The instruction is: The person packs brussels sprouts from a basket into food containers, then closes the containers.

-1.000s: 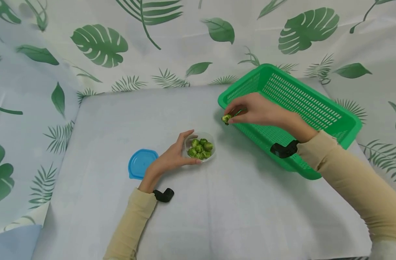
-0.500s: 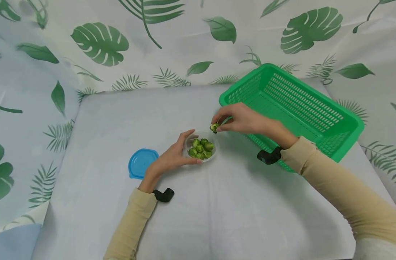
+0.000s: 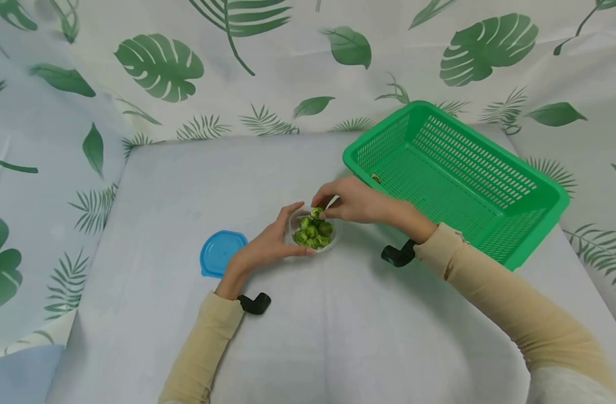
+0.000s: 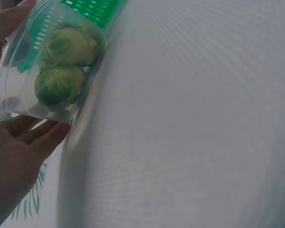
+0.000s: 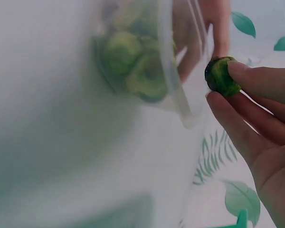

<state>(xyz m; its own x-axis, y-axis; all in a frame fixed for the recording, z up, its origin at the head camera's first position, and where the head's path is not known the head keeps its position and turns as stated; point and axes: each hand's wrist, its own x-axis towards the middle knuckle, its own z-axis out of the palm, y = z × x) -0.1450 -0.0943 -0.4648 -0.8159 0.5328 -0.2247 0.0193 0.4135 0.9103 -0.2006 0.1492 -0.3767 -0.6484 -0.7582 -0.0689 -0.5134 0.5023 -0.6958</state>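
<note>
A clear plastic container (image 4: 14,90) stands on the table with several green Brussels sprouts (image 3: 311,233) inside. My left hand (image 3: 266,245) holds it from the left, thumb at the near side and fingers at the far side. Between thumb and fingertips, my right hand (image 3: 362,202) pinches one Brussels sprout (image 5: 221,77). In the head view this sprout overlaps the container's far rim; the right wrist view has it just beyond the rim (image 5: 173,71), over the opening.
Left of the container lies a blue lid (image 3: 222,253), partly behind the left wrist. A large green basket (image 3: 515,165) stands at the right, under the right forearm in the head view. A small yellowish-brown piece (image 3: 375,178) shows by its left wall.
My right hand has moved left and nearer, from beside the basket's rim to the container, carrying the Brussels sprout. The left hand and the container have stayed in place.
</note>
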